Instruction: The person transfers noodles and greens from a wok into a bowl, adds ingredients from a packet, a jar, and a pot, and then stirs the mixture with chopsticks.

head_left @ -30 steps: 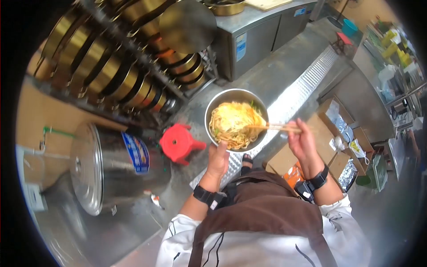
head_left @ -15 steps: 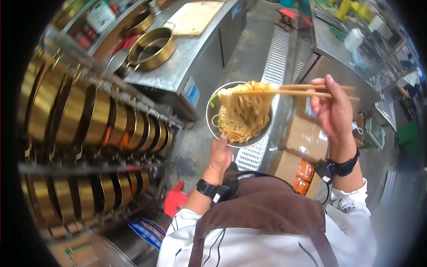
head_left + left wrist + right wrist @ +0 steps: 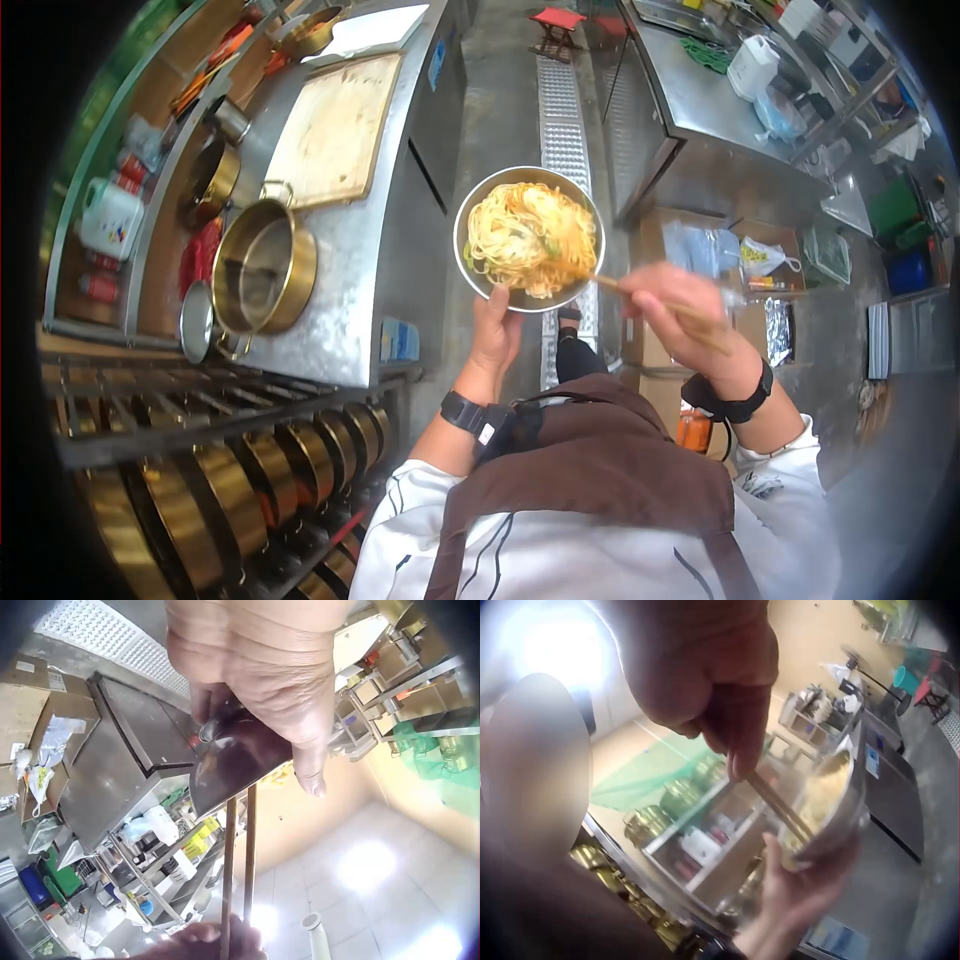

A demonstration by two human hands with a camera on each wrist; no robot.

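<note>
"Hands first. What do they do?"

"Left hand [image 3: 495,335] holds the bowl [image 3: 470,200] from below. The thumb is on the near rim and the fingers curl under it. Right hand [image 3: 680,320] pinches the chopsticks [image 3: 615,287] — it looks a bit blurry, but the fingers are closed round them."

"Where is the bowl?"

"Up in the air in front of the person's chest, over the floor, between two steel counters. It sits on nothing but the hand. The chopstick tips are down in the noodles [image 3: 525,235], at the near right side."

"Are the noodles done?"

"Partly mixed, I think. Some strands look orange and some look pale yellow, with little green bits. So the sauce seems to be in, but the colour is not even. All the noodles are inside the bowl; none hang out."

"What is left?"

"More stirring, I guess, till the colour is the same all over. And the bowl is not set down anywhere yet — no spot for it shows."

"What is around?"

"On the left, a counter [image 3: 350,300] with a gold pot [image 3: 262,265] and a wooden board [image 3: 335,130]. Below that is a rack of gold pans [image 3: 250,480]. On the right is the other counter [image 3: 700,100]."
</note>
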